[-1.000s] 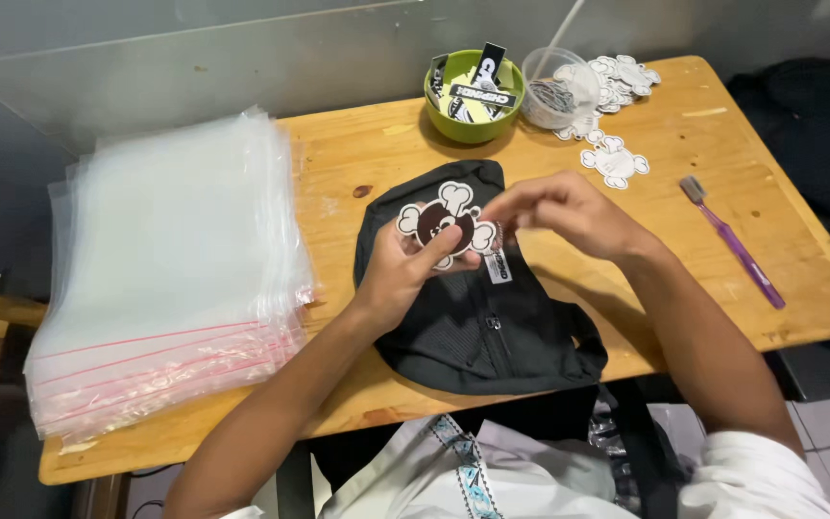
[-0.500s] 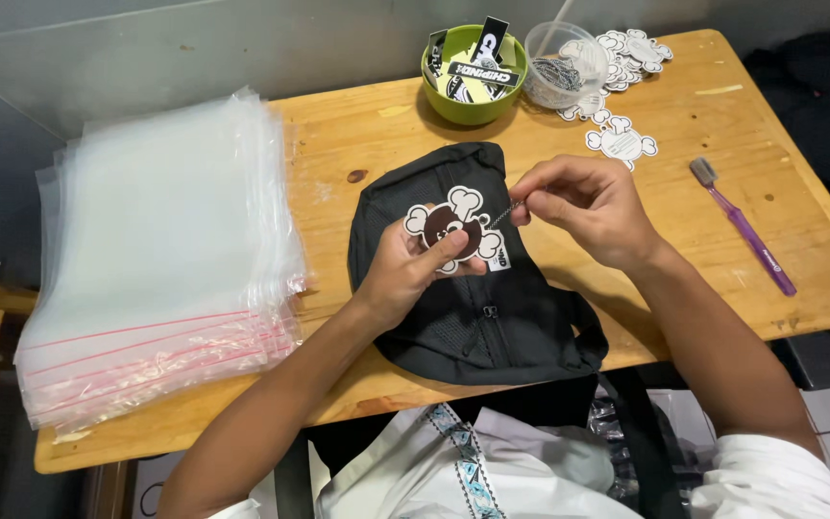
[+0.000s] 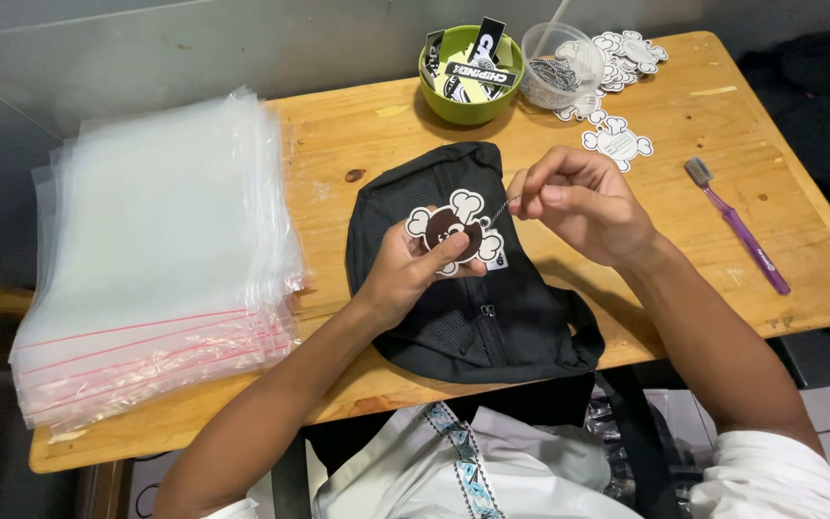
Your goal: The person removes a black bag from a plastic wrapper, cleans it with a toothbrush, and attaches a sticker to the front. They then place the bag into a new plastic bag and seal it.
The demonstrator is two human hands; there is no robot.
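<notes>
Over the black bag: I see my left hand [image 3: 413, 271] pinching a skull-shaped card tag [image 3: 453, 229], thumb pressed on its dark face, the tag resting just above the black bag [image 3: 468, 279] at the middle of the wooden table [image 3: 722, 192].
Right hand: my right hand [image 3: 583, 202] has its fingertips closed narrow on a thin ball chain [image 3: 500, 210] that runs to the tag's edge.
Risk, chain: I judge the chain could slip from so fine a pinch and drop into the bag's folds, where it would be hard to spot against black mesh.
Risk, tag: pulling sideways might tear the hole in the card, since the thumb holds only one side.
Risk, surroundings: the clear tub [image 3: 561, 67] and the loose tags [image 3: 617, 142] lie near my right elbow's path; a wide sweep could scatter them.
Stack: the zip bags [image 3: 160, 259] lie well apart on the left, at no risk as I see it.
Brush: the purple toothbrush [image 3: 737, 226] lies near the table's right edge.
</notes>
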